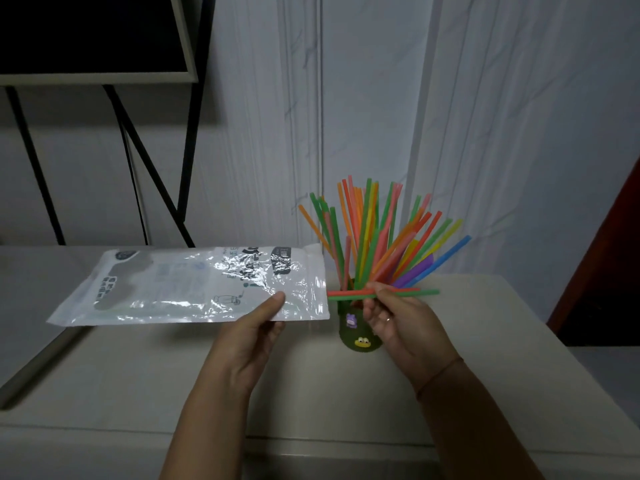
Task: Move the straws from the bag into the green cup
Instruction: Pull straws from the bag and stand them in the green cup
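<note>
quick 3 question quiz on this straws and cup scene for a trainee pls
1. True or false: the left hand holds the clear printed plastic bag.
2. What does the right hand pinch? A) one blue straw B) a red and a green straw C) nothing
3. Where do the other colourful plastic straws stand?
Key: 1 true; 2 B; 3 in the green cup with cartoon stickers.

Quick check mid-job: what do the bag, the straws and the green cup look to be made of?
The bag: thin clear plastic film with white printed panels; it is glossy and crinkled and shows glare. The straws: smooth coloured tubes, probably plastic, some faintly translucent. The green cup: matte dark green with small raised figures stuck on; plastic or ceramic, I cannot tell.
</note>
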Motion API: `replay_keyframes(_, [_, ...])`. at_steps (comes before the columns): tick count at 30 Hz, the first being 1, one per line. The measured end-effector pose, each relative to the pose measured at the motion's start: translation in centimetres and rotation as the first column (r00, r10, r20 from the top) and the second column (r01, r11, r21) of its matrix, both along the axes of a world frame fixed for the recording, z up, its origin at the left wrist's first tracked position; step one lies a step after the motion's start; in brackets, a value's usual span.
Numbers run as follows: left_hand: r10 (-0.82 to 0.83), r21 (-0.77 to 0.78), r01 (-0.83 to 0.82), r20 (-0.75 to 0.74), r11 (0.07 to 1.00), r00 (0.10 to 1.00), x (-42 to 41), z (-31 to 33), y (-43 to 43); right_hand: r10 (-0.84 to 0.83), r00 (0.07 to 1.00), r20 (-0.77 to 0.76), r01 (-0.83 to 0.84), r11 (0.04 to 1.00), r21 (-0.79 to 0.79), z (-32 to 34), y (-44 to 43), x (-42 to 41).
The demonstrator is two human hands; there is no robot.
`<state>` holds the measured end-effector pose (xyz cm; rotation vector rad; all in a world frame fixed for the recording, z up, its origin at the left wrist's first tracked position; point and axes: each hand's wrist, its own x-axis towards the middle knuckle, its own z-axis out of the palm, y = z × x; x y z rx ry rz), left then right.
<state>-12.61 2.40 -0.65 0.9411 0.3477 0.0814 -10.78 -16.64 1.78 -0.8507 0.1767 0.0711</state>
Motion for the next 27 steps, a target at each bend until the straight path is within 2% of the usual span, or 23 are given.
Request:
replay_keyframes(5, [0.041,-0.02,-0.041,-0.008,0.999,0.999,0.2,0.0,0.2,-0.098,0.995,0.012,0.099,0.994,-0.048,0.2,-1.9,0.1])
replay_keyframes(12, [0.06,-0.068,-0.06,-0.015,0.996,0.998,0.4,0.0,0.2,-0.189,0.969,0.162,0.215,0.963,-0.164,1.1,-4.3,0.2])
replay_keyframes(15, [0.071,-0.061,-0.07,0.021,0.996,0.997,0.4,0.0,-0.1,-0.154,0.976,0.151,0.179,0.97,-0.167,1.1,-4.3,0.2])
replay_keyframes(20, [-0.019,-0.017,0.019,0.013,1.0,1.0,0.2,0.0,-0.8,-0.05,0.996,0.079,0.059,0.991,-0.117,0.6,-2.8,0.1])
replay_keyframes(23, [-0.065,0.007,0.064,0.078,0.998,0.995,0.0,0.0,-1.1,-0.036,0.998,0.053,0.042,0.994,-0.104,0.3,-1.9,0.0])
replay_keyframes(27, [-0.137,-0.001,0.138,0.073,0.99,0.988,0.0,-0.3,-1.4,-0.027,0.999,0.024,0.029,0.994,-0.103,0.2,-0.6,-0.2])
